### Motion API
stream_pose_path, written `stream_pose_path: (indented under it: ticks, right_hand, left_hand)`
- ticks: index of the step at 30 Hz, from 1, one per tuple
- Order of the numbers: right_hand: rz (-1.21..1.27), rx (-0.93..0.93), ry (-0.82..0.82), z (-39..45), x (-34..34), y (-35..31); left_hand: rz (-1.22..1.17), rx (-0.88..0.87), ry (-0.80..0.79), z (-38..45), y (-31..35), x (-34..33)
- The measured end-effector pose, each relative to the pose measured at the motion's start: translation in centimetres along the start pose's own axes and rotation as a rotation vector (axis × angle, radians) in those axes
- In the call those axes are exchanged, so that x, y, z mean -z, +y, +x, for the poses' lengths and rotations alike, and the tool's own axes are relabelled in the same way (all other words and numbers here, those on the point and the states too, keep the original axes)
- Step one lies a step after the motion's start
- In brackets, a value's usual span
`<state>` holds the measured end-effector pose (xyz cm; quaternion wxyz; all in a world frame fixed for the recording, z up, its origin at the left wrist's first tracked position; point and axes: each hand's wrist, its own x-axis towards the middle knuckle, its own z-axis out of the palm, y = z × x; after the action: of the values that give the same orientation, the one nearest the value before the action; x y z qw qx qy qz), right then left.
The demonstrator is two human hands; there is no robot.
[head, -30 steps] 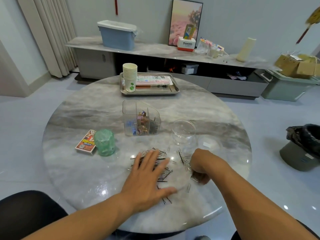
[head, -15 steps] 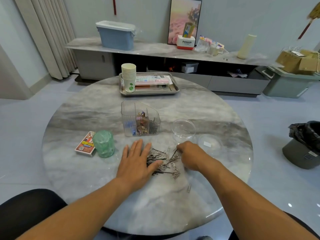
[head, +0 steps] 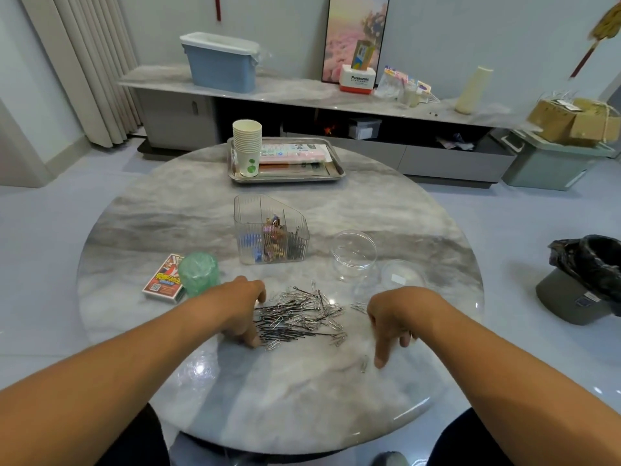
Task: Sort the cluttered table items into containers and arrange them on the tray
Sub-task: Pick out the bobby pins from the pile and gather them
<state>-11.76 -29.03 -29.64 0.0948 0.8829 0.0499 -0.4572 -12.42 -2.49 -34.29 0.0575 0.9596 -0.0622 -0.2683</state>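
A loose pile of silver paper clips and black hairpins [head: 299,317] lies on the round marble table [head: 302,405]. My left hand [head: 240,309] rests against the pile's left edge, its bent fingertips touching the table. To the right of the pile, my right hand [head: 395,319] hangs with its index finger pointing down beside a lone paper clip [head: 364,363]; nothing shows in it. Behind the pile stand a clear round jar [head: 353,255], its lid [head: 401,275] and a clear divided organizer [head: 270,230] holding small items. The metal tray [head: 285,179] sits at the far edge.
A stack of paper cups [head: 247,146] and flat packets stand on the tray. A green plastic roll [head: 199,274] and a card box [head: 163,279] lie left of my left hand. A black-bagged bin [head: 584,280] stands on the floor to the right.
Both hands swept the scattered clips and pins into a tighter pile. The right hand has since drawn back to the right, off the pile; the left hand shifted to its left edge.
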Motion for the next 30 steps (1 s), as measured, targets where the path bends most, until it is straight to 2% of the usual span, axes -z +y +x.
stream_pose_path:
  ticks: [2,5,11,14,17,19,22,30]
  right_hand:
    - [0.001,0.019,0.003,0.6,-0.8,-0.1]
    - [0.050,0.053,0.056,1.3,-1.5,0.4]
    - [0.306,0.060,0.512,3.5,-2.1,1.6]
    - [0.387,0.187,0.670,4.4,-2.0,0.4]
    - [0.421,0.355,0.718,4.9,-1.8,-1.7]
    - [0.388,0.374,0.757,5.4,-1.7,-2.9]
    - [0.388,0.319,0.757,6.2,-1.5,-3.7]
    - [0.402,0.182,0.591,5.9,0.2,-1.9]
  left_hand:
    - [-0.014,-0.006,0.017,0.4,-0.5,-0.3]
    - [-0.169,0.004,0.065,1.3,-1.1,-0.9]
    - [-0.366,-0.020,0.175,1.8,-0.9,-1.6]
    - [-0.342,-0.055,0.167,1.8,-0.3,-1.6]
    - [-0.304,-0.061,0.162,1.7,0.0,-1.6]
    - [-0.305,-0.061,0.178,1.7,0.1,-1.5]
    - [-0.336,-0.050,0.213,1.8,0.1,-1.0]
    - [-0.342,0.000,0.285,2.5,-0.5,-0.7]
